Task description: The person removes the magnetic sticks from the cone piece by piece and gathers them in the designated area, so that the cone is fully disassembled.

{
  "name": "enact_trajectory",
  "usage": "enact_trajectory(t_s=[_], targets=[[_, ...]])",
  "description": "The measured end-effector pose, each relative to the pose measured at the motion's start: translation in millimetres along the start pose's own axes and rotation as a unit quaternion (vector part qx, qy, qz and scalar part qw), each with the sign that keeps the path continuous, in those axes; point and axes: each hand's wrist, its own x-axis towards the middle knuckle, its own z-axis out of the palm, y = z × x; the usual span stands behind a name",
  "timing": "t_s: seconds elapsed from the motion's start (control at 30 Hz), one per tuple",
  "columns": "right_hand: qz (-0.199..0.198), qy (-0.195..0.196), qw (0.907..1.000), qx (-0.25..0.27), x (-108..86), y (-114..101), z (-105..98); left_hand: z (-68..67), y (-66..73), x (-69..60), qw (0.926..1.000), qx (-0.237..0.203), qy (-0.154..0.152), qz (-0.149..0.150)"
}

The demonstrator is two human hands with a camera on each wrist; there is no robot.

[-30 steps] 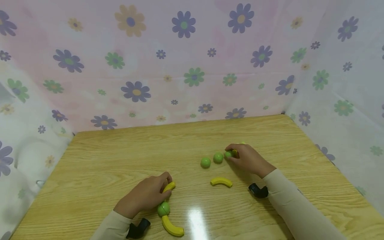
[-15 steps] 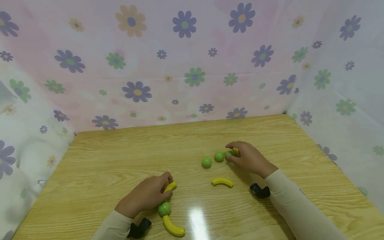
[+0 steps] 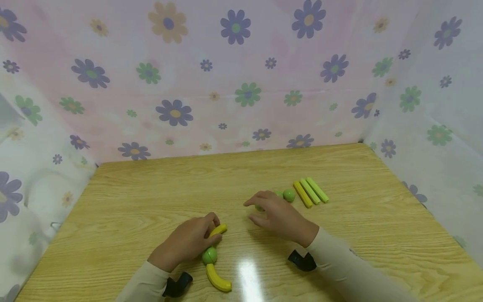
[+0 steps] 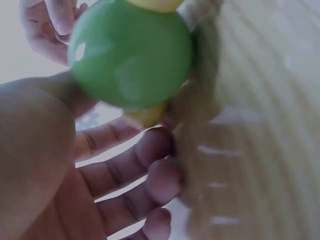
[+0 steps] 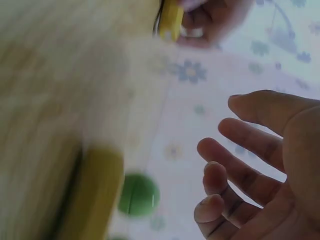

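My left hand (image 3: 185, 239) pinches a curved yellow piece (image 3: 219, 229) between thumb and fingers. That piece meets a green ball (image 3: 209, 255) with a seam, and a second curved yellow piece (image 3: 217, 279) joins the ball's near side. Close up in the left wrist view, the green ball (image 4: 130, 55) sits beside the thumb. My right hand (image 3: 281, 216) hovers over the table, fingers spread and holding nothing, partly covering some green balls. In the right wrist view a blurred yellow piece (image 5: 95, 195) lies on the table near it; the head view hides this piece behind the hand.
Beyond my right hand a green ball (image 3: 289, 195) shows fully. To its right lie a straight yellow stick (image 3: 303, 194) and two light green sticks (image 3: 318, 190). Black wrist-worn devices (image 3: 302, 261) sit under both wrists. Flowered cloth (image 3: 241, 75) walls off the table's back and sides.
My right hand has let go of the far green ball and straight yellow stick and moved left and nearer, uncovering the sticks. The left hand keeps its hold.
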Motion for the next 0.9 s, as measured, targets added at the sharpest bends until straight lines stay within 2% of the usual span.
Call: enact_trajectory(t_s=[0.23, 0.3, 0.37, 0.57, 0.7, 0.9], targets=[[-0.007, -0.071, 0.9973, 0.019, 23.1, -26, 26, -14.8, 2.3, -9.7, 0.9972, -0.009, -0.021, -0.072], [-0.009, -0.087, 0.9960, 0.017, 29.0, -31, 33, -18.0, 4.1, -12.5, 0.9961, -0.010, -0.031, -0.082], [-0.011, -0.103, 0.9945, 0.011, 33.4, -36, 38, -19.0, 4.8, -14.4, 0.9957, -0.012, -0.045, -0.080], [-0.020, -0.137, 0.9904, 0.006, 35.5, -45, 45, -14.0, 2.4, -15.7, 0.9958, -0.027, -0.079, -0.039], [-0.022, -0.139, 0.9900, 0.013, 32.8, -45, 46, -13.6, 2.5, -16.9, 0.9959, -0.033, -0.080, -0.028], [-0.016, -0.141, 0.9897, -0.019, 29.3, -45, 45, -15.4, -0.6, -14.3, 0.9959, -0.042, -0.077, -0.019]])
